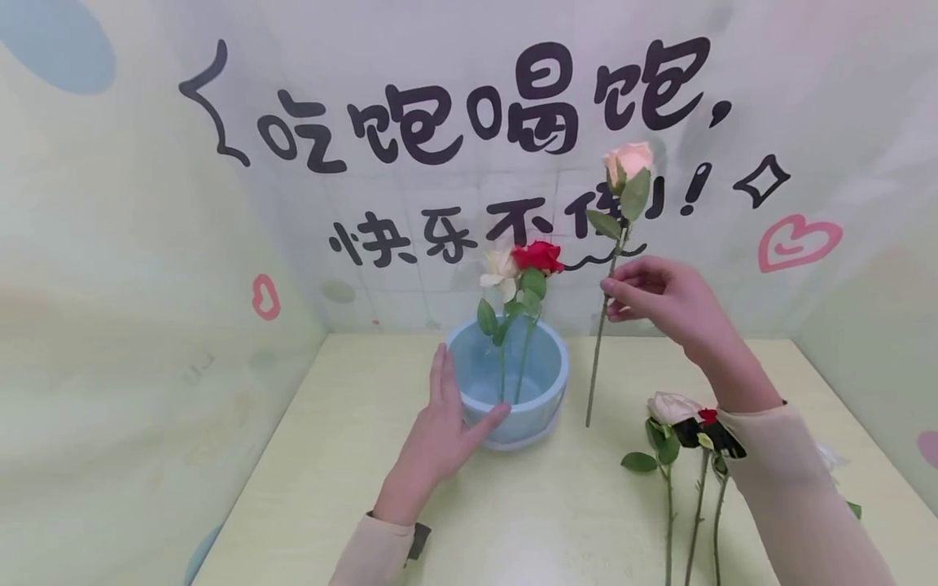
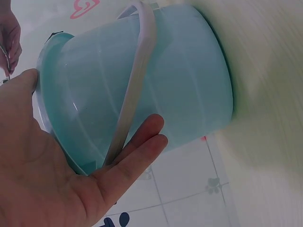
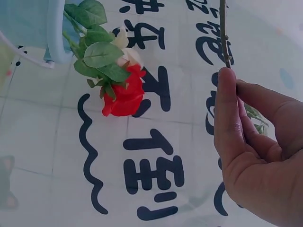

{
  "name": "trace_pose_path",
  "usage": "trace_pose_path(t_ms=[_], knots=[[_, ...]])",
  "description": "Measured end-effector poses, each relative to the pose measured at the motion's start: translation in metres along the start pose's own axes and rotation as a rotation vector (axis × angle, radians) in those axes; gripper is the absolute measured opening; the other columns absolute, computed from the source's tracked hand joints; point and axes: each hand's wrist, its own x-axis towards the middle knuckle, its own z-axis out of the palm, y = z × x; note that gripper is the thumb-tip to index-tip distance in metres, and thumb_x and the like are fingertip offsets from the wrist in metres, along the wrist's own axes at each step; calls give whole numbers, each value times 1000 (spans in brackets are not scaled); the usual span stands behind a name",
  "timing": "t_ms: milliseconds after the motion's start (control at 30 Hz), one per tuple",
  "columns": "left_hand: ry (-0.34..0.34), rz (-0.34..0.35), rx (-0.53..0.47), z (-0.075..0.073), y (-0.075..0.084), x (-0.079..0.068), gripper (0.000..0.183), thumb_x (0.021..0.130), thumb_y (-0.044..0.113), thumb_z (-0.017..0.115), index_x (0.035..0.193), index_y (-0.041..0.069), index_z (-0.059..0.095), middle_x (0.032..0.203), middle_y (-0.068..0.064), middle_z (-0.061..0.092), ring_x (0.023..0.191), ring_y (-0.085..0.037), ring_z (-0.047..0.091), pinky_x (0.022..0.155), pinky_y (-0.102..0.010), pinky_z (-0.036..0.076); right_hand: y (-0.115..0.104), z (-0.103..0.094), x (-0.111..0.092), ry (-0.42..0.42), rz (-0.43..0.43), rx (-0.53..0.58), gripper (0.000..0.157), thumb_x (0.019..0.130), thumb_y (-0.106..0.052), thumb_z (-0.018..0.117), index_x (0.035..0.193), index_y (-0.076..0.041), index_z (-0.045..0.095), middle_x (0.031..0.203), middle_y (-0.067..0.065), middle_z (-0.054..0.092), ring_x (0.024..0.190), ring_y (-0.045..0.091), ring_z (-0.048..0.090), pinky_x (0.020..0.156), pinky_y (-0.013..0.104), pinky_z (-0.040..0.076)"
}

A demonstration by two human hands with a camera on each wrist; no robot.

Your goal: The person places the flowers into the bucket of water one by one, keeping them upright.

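A left hand (image 1: pixel 436 435) in a beige sleeve (image 1: pixel 377 549) spreads its fingers nearly straight along the 9 o'clock side of a smooth, pale-blue, round bucket (image 1: pixel 516 430), thumb at the rim's 6 o'clock. In the left wrist view, a flat greyish handle (image 2: pixel 132 90) crosses the glossy wall. Inside the bucket, which stands on a pale wood-toned table (image 1: pixel 330 488), are a cream, open-petalled flower (image 1: pixel 498 270) and, at its 3 o'clock, a ruffled scarlet rose (image 1: pixel 538 256). At 12 o'clock, rounded black lettering (image 1: pixel 542 110) on the backdrop reads "吃饱喝饱, 快乐不倒!". At the bucket's 2 o'clock, a right hand (image 1: pixel 677 305) pinches, thumb against fingers, the thin stem of a layered, blush-pink rose (image 1: pixel 633 195), bloom up, its lower end apart from the bucket. At 4 o'clock, a whitish-pink rose (image 1: pixel 672 408) and a small red bloom (image 1: pixel 707 416) lie on the table, green stems running toward 6 o'clock. At 2 o'clock, well beyond the right hand, is a reddish-pink heart outline (image 1: pixel 800 242).
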Motion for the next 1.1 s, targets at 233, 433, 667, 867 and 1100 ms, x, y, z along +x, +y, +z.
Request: trace_pose_path(t_ms=[233,433,667,867,1100], knots=[[-8,-8,3,0,-1,0,125,89,87,52,168,20,-19,177,-11,2,108,-41,71,88,-52,60,-1,17,36,-69,-4,-14,30,103,-19,72,119,6,65,110,22,72,87,21,77,84,34,62],[-4,1,13,0,-1,-1,124,90,85,53,169,18,-15,177,-2,-12,108,-41,71,87,-51,60,12,28,62,-186,9,37,27,102,-12,73,114,11,64,105,26,71,86,23,78,83,39,63],[-1,10,-1,-2,1,-2,123,91,84,54,170,16,-11,178,-3,-11,111,-42,70,89,-53,60,22,37,75,-371,142,9,27,98,-8,77,116,11,68,105,23,77,95,31,78,84,38,63],[1,5,3,-3,2,-1,124,90,86,52,169,16,-13,178,-3,-10,116,-43,68,92,-54,59,28,39,77,-436,217,-12,23,97,-4,77,111,12,70,101,21,78,100,38,77,83,38,63],[-4,9,-7,-1,2,-1,123,91,84,55,170,16,-12,178,-3,-11,117,-43,67,92,-55,59,39,39,78,-488,285,5,23,97,-4,76,111,13,70,100,21,78,93,27,79,85,37,62]])
